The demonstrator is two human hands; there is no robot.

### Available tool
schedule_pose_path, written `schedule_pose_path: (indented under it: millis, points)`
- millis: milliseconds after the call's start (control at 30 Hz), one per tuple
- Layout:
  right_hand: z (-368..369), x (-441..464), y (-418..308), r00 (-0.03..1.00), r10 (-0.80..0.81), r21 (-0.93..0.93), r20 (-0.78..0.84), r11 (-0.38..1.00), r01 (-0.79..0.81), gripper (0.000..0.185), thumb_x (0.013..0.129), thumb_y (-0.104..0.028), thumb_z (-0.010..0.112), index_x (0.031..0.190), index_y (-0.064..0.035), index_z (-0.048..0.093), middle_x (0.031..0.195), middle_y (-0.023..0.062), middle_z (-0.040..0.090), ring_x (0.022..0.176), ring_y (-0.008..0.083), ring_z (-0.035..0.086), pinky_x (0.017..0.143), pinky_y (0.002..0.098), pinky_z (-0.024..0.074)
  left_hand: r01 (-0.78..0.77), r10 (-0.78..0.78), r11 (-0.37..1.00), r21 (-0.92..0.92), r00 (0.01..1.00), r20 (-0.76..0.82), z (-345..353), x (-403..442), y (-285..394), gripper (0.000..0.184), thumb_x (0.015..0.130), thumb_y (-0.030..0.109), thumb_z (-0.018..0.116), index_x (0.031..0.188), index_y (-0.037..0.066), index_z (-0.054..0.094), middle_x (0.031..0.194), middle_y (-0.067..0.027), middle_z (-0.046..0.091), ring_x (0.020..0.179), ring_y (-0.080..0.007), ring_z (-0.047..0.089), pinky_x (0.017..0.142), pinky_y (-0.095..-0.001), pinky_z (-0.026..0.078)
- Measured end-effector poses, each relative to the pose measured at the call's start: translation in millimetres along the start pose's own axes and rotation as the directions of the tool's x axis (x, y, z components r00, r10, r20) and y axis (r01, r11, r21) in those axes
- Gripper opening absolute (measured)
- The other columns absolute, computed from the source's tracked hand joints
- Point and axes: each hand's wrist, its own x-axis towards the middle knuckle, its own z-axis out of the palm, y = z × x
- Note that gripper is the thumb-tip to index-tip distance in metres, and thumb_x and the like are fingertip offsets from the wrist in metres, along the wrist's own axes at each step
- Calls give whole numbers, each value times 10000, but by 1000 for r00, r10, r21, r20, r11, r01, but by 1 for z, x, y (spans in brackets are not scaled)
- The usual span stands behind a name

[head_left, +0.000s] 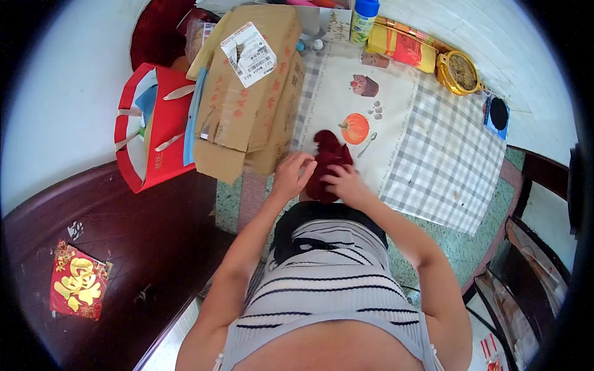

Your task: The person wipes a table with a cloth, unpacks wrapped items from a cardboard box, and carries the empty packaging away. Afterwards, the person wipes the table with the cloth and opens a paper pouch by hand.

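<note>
A dark red piece of fabric (329, 168), bunched and uneven in outline, lies at the near edge of the tablecloth (427, 142), right in front of my body. What kind of cloth item it is, I cannot make out. My left hand (293, 175) is at its left side, fingers slightly bent and apart, with the fingertips beside the fabric's edge. Over the fabric's right part lies my right hand (345, 185), its fingers spread and touching the cloth, a little blurred. A printed pumpkin (355, 128) on the tablecloth shows just beyond the fabric.
Cardboard boxes (247, 105) stand close on the left, with a red gift bag (154, 130) beside them. Along the back are a blue-capped can (364, 21), a yellow-red package (402, 49) and a gold pot (458, 72). A dark wooden surface (124, 247) is at lower left.
</note>
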Motion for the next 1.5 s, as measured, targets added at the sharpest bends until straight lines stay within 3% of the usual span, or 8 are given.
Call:
schedule_pose_path:
  millis: [333,500,667,867,933,1267,1333,1500]
  points:
    - [-106,-82,45,533,777,174,-335,607,-775,460,667,-106,682,1118,-53,611,1205,111,564,1038,374,527,916,433,464,-347,406,909,229,861,-307,-47,13,81,229,818,128,664,1029,42,634,964,-120,633,872,-315,608,748,-372,487]
    - [-134,-19,37,746,649,59,-148,759,-649,553,781,-346,685,1226,-36,579,1228,175,587,1035,368,607,905,435,485,-212,365,908,360,824,-433,-90,39,100,294,823,113,653,1103,34,608,1155,-167,581,1066,-341,550,912,-401,440]
    - [-173,84,-15,775,555,420,-303,808,-414,607,852,-418,647,1295,-26,513,1260,197,577,1070,354,606,903,414,484,-53,405,831,553,740,-538,-135,54,73,368,830,206,651,1129,0,590,1262,-199,501,1162,-371,464,977,-473,371]
    - [-158,182,-27,740,601,855,-301,513,-69,1002,783,-497,713,1444,78,226,1419,289,384,1291,369,437,1035,377,386,149,-9,919,365,934,-358,-150,54,67,414,836,212,658,1160,-29,569,1202,-202,525,1135,-365,483,962,-436,391]
    - [-162,189,-34,698,648,802,-305,570,-179,1072,753,-512,734,1444,101,189,1427,300,365,1315,364,405,1055,372,362,123,-142,985,-122,977,-162,-138,56,71,371,854,211,660,1147,-5,588,1104,-137,566,994,-298,569,881,-362,451]
    - [-156,175,-16,538,777,750,-327,560,-352,978,758,-308,744,1465,69,183,1257,234,529,1142,273,529,959,316,417,-226,218,958,-174,974,-68,-107,56,64,344,819,137,675,1138,25,613,1234,-139,533,1116,-302,519,970,-389,405]
    - [-144,170,-2,510,815,804,-273,485,-345,923,757,-311,721,1450,58,234,1230,228,561,1114,274,562,941,325,436,-234,311,912,337,930,-197,-116,53,73,554,767,167,730,1273,49,537,1367,-187,437,1293,-369,379,1060,-438,328]
    - [-160,141,-23,543,824,894,-160,355,-275,699,799,-224,630,1401,20,372,1051,149,670,901,190,632,795,290,485,56,98,815,577,968,-233,-132,55,70,1083,675,174,798,1516,136,116,1498,-243,255,1393,-444,217,1116,-455,279]
